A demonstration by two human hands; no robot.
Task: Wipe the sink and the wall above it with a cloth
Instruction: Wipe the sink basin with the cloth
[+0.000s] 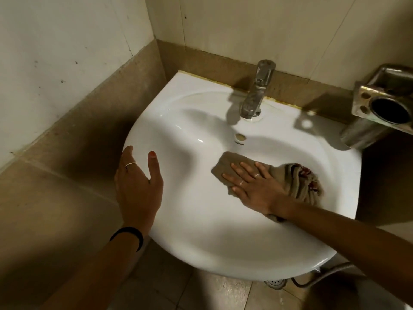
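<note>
A white sink [201, 231] juts from the tiled wall [257, 25]. A crumpled brown cloth [297, 182] lies in the basin, flat at its left end and bunched at its right. My right hand [252, 184] presses down on the cloth with straight, spread fingers. My left hand [138, 182] rests on the sink's left rim, thumb on top of the rim and fingers over the outer edge.
A metal tap [257, 90] stands at the back of the sink. A metal holder [384, 104] is fixed to the wall at the right, overhanging the rim. The left wall [55, 63] stands close. Below are a floor drain [274, 283] and a hose [324, 274].
</note>
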